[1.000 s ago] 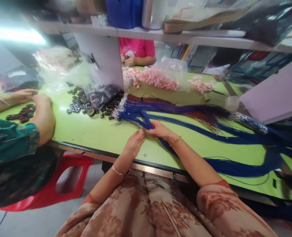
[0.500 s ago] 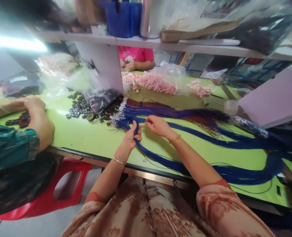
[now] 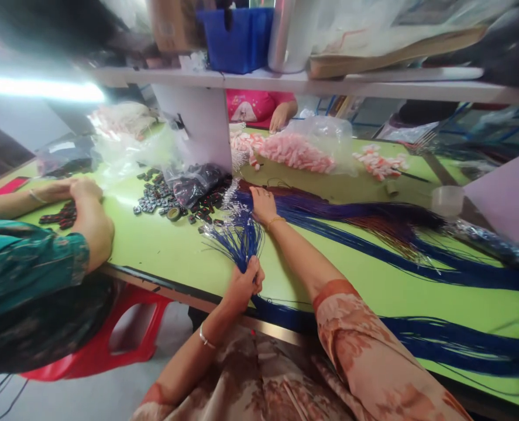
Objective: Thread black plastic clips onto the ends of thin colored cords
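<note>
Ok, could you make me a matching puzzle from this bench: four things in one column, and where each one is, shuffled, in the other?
Things
1. left hand
2. right hand
3. blue bin
4. red stool

Places
A. up on the shelf
B. lower than the bench, by the co-worker in green
C. closed around a bunch of blue wires
D. at the laid-out wires, close to their silvery ends

Right pairs: 1-C, 2-D, 3-A, 4-B
</note>
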A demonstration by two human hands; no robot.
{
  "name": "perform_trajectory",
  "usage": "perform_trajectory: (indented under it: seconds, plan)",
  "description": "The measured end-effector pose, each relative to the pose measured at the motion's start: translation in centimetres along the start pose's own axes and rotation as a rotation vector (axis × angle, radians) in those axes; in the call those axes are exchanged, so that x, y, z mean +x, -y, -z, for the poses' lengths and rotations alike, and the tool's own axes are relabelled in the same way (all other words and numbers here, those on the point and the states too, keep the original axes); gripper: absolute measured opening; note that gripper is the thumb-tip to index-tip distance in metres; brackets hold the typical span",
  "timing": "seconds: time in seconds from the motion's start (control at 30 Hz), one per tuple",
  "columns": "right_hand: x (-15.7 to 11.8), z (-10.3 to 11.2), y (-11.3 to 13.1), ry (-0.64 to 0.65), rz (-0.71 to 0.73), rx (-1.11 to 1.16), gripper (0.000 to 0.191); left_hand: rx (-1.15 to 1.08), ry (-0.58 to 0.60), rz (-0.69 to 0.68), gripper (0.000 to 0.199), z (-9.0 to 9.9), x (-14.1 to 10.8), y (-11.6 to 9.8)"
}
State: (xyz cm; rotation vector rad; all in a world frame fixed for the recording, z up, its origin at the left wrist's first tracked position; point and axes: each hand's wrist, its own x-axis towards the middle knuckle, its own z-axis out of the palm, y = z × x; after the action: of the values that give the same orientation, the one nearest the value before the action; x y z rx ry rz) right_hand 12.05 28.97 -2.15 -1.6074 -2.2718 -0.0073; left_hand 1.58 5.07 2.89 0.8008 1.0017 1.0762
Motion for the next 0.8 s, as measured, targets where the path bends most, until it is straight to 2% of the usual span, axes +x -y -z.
perform_trajectory:
  seconds: [0.1,0.2,0.33,0.47,0.53,0.63,0.73,0.8]
  plan:
    - [0.4,-0.2,-0.1,-0.033,-0.035,0.018,0.064,0.024,-0.003,0.048,0.061,0.5,-0.6,1.1]
    - [-0.1,0.0,0.1,-0.047,-0.005,0.019,0.064,-0.009,0.015,0.126,0.055,1.3,0.1,0.8]
    - [-1.5,0.7,0.5,-0.033,0.176,0.067,0.057,-0.264,0.016,0.289,0.026,2.8,3.4,-1.8]
    - [-2.5,1.5,0.9,0.016,0.259,0.096,0.045,-0.465,0.011,0.338,0.028,2.9,5.9,-4.2]
    - [-2.4,1.9,1.1,0.025,0.210,0.059,0.044,-0.458,-0.004,0.275,0.035,2.1,5.3,-4.6]
    - [-1.4,2.3,0.9,0.091,0.007,-0.018,0.040,-0.353,0.004,0.147,0.050,0.6,2.0,-4.0]
    - [-0.3,2.4,0.6,0.141,-0.096,-0.056,0.037,-0.234,0.022,0.156,0.058,0.1,-1.4,-2.5]
    - [-0.1,2.4,0.7,0.120,-0.101,-0.064,0.036,-0.187,-0.005,0.186,0.060,0.4,-2.2,-1.5]
